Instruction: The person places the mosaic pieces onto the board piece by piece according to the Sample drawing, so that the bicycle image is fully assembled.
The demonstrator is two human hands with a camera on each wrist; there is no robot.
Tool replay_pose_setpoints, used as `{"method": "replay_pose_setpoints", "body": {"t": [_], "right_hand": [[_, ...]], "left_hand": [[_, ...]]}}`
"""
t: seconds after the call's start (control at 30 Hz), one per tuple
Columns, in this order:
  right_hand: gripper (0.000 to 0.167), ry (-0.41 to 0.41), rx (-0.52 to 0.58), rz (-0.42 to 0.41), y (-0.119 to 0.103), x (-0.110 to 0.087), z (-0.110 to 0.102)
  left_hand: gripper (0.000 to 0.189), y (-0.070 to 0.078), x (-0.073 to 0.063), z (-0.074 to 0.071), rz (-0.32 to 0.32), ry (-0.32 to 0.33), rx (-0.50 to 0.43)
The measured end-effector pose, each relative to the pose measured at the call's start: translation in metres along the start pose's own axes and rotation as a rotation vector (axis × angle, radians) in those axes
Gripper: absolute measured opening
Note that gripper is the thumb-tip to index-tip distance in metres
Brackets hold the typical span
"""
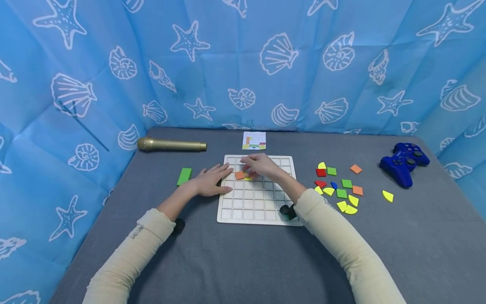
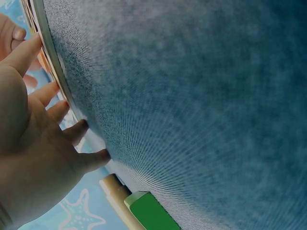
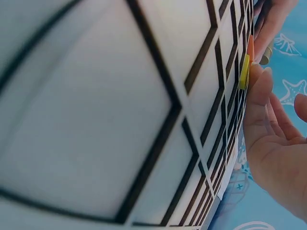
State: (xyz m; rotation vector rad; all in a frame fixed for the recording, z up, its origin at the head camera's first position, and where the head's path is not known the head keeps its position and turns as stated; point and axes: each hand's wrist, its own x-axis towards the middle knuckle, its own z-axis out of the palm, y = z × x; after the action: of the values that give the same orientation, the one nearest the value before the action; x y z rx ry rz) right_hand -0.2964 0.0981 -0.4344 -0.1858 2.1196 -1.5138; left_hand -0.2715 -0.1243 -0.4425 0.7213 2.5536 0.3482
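A white gridded board (image 1: 237,215) lies in front of me. On it sit an orange square tile (image 1: 239,175) and, just right of it, a yellow tile (image 1: 248,178) partly hidden under my right hand (image 1: 260,166). In the right wrist view a fingertip of that hand is right at the yellow tile (image 3: 244,72), which stands on the grid, while another digit is lifted away from it. My left hand (image 1: 210,180) lies flat with fingers spread at the board's left edge, fingertips over the rim. In the left wrist view its fingers (image 2: 58,111) reach along that edge.
A pattern card (image 1: 254,140) lies behind the board. Left are a green block (image 1: 184,176) and a gold microphone (image 1: 172,145). At right lie several loose tiles, including a red square (image 1: 321,172) and a green square (image 1: 341,193), and a blue game controller (image 1: 404,164).
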Motion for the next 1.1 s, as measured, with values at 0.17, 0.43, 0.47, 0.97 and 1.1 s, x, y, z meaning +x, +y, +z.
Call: {"method": "replay_pose_setpoints", "body": {"t": [0.17, 0.43, 0.47, 0.97, 1.1], "right_hand": [[0.041, -0.016, 0.006, -0.013, 0.0, -0.002, -0.001], [0.038, 0.009, 0.024, -0.003, -0.001, -0.005, 0.001], [0.038, 0.013, 0.023, -0.004, -0.001, -0.005, 0.001], [0.041, -0.012, 0.032, -0.012, 0.003, -0.006, 0.0], [0.044, -0.051, 0.128, 0.022, 0.006, -0.01, -0.009]], "left_hand": [[0.074, 0.0, 0.001, 0.0, 0.0, 0.001, 0.005], [0.075, -0.001, 0.002, 0.001, -0.012, -0.008, 0.01], [0.075, -0.001, 0.002, 0.001, -0.014, -0.009, 0.011], [0.074, 0.0, 0.0, 0.0, -0.007, -0.008, 0.001], [0.074, -0.001, 0.0, 0.0, 0.005, -0.006, 0.006]]}}
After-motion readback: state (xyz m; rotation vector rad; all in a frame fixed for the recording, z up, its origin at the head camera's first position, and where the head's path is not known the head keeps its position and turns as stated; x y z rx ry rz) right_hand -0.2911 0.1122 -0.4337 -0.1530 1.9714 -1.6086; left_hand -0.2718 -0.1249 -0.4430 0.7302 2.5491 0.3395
